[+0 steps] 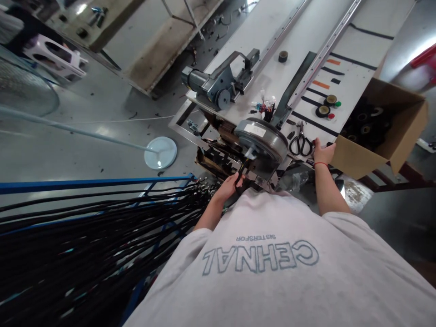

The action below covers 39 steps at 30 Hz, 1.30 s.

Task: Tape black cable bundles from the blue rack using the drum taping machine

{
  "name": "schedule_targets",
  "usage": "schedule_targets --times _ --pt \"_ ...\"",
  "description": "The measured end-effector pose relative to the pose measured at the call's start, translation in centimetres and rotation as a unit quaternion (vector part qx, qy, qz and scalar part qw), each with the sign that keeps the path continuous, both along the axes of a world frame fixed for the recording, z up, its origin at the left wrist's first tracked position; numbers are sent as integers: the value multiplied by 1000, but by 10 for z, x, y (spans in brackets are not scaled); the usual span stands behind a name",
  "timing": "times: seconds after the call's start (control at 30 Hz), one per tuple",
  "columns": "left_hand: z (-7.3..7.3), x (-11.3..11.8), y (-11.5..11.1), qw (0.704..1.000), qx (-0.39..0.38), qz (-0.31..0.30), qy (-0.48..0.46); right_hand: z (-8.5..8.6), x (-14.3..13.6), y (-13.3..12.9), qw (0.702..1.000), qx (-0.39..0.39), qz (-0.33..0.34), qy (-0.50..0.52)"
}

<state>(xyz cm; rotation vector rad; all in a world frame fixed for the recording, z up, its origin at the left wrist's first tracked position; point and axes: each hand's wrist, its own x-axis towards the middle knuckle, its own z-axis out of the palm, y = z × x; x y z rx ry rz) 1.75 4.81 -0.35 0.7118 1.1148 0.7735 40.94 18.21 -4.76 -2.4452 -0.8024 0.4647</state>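
My left hand [230, 187] is closed on a black cable [242, 169], beside the hub of a wheel-like drum [262, 138] at the table's end. The drum carries a white label. My right hand [323, 153] lies at the table's edge, thumb and forefinger apart, near a small dark piece [329, 144] whose kind I cannot make out. Just left of it lie black-handled scissors [301, 141]. Black strips [315, 122] are laid across the white table [296, 41]. Two rolls of black tape [323, 111] sit beyond the scissors.
An open cardboard box [357, 159] with black rolls stands against the right side. A motor unit [218, 86] is mounted at the table's left edge. Many black cables [102, 218] hang over a blue rack [85, 184] at left. A round white base [161, 153] stands on the floor.
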Motion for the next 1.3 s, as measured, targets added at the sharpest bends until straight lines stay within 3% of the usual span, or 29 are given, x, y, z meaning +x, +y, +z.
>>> schedule_targets --times 0.1,0.27,0.43,0.73,0.83,0.93,1.07,1.17,1.3 --pt "2 6 14 999 21 -31 39 -2 1 0 1000 -1 -5 -6" --pt "-6 16 31 995 29 -31 93 -4 1 0 1000 16 2 -24" --pt "-16 12 30 996 41 -23 79 -1 -1 0 1000 9 3 -20" --pt "-21 19 21 996 53 -6 74 1 -2 -2 1000 12 7 -22" --pt "-30 9 15 992 65 -62 88 4 -3 -2 1000 10 3 -12" --pt "-41 -6 -1 971 55 -152 177 8 -5 -3 1000 9 0 -5" --pt "-44 -16 -35 952 63 -71 291 10 -5 -3 1000 -3 -1 -6" --pt "-34 -16 -56 950 85 -13 301 8 -4 -4 1000 -5 1 -7" --pt "-18 -13 -63 951 85 14 297 4 -2 -4 1000 9 4 -14"
